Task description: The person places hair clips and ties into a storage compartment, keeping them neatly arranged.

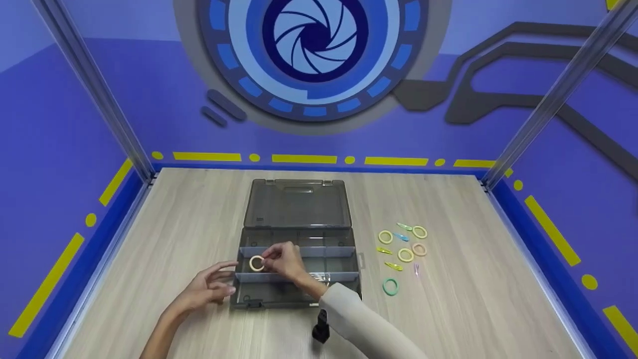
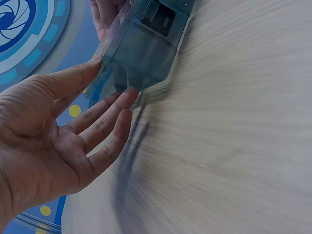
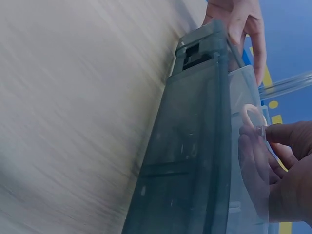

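Observation:
A smoky grey see-through organizer box (image 1: 298, 293) lies with its lid (image 1: 299, 203) folded back, away from me. Pale dividers split its inside into rows. Over the left compartment of the middle row, my right hand (image 1: 285, 260) pinches a pale peach hair tie (image 1: 253, 269) between thumb and fingertips. The right wrist view shows the same hair tie (image 3: 247, 113) behind a translucent divider (image 3: 245, 80). My left hand (image 1: 202, 289) rests its thumb and fingertips at the box's left side, fingers loosely spread. In the left wrist view, those fingers (image 2: 105, 122) sit at the box corner.
Right of the box lie several hair ties, including a green one (image 1: 391, 293) and a pink one (image 1: 419, 256). Small snap hair clips, such as a yellow one (image 1: 394, 267) and a blue one (image 1: 401, 237), lie among them. A black object (image 1: 321, 329) shows below the right sleeve.

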The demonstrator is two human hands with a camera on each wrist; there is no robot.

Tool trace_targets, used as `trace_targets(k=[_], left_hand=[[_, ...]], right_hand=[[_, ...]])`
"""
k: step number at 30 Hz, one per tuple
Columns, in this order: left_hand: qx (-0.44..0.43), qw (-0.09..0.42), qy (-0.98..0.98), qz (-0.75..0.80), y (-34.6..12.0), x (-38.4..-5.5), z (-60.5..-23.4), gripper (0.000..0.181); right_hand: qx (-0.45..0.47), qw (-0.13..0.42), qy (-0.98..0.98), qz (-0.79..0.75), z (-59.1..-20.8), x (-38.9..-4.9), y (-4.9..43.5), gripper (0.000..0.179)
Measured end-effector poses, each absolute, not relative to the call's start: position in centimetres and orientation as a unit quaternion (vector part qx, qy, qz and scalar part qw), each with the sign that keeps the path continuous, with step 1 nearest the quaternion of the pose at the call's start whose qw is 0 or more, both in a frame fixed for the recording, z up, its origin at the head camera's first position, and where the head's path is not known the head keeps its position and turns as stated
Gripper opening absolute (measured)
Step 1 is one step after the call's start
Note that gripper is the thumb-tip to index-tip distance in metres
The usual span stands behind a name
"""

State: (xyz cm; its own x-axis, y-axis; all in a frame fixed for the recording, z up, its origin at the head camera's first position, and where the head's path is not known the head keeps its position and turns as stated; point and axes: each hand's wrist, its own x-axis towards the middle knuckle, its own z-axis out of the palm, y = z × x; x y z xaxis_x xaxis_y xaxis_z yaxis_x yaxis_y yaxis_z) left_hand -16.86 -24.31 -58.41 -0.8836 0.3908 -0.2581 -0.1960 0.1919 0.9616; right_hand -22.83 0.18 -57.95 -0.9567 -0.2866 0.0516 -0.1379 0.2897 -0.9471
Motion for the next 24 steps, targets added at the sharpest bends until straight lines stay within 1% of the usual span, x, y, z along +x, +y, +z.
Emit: trace_targets(k=[8, 19, 24], left_hand=[[0.056, 0.232, 0.737, 0.632, -24.6, -16.6, -58.5, 0.072], [0.047, 0.233, 0.740, 0.630, -24.4, -16.5, -58.5, 0.073], [0.060, 0.233, 0.739, 0.629, -24.2, -16.9, -58.4, 0.073]], right_hand=[[-0.159, 0.041, 0.839, -0.519, -58.3, -22.8, -0.8, 0.005], [-0.141, 0.061, 0.854, -0.497, -58.5, -23.0, -1.4, 0.005], [-0.166, 0.058, 0.852, -0.494, -58.4, -23.2, -1.0, 0.009]])
